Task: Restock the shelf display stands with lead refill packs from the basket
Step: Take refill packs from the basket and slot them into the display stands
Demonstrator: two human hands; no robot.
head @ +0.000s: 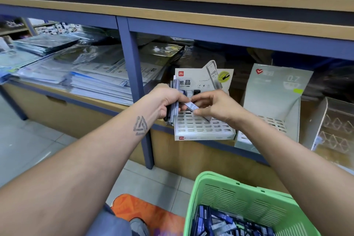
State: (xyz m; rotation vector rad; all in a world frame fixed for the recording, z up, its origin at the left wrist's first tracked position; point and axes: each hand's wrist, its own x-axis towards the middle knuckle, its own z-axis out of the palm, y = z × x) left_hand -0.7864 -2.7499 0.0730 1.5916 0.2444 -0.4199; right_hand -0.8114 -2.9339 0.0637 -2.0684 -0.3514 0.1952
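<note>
Bundle of packs (173, 105) gripped in left hand (164, 101). Single pack (193, 106) pinched by right hand (218, 107), just above slotted stand (205, 126). Risks: slot missed if pack tilted; bundle loosened, spilled beside basket (239, 197) below.

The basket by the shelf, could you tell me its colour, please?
Light green, seen in the head view: basket.

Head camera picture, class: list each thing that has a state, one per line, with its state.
Left hand: grips a bundle of refill packs.
Right hand: pinches one HB 0.5 lead refill pack.
White slotted HB 0.5 display stand: front slots unfilled.
Grey 0.7 display stand: visible slots unfilled.
Green plastic basket: holds many packs.
Clear acrylic rack: looks unfilled.
</note>
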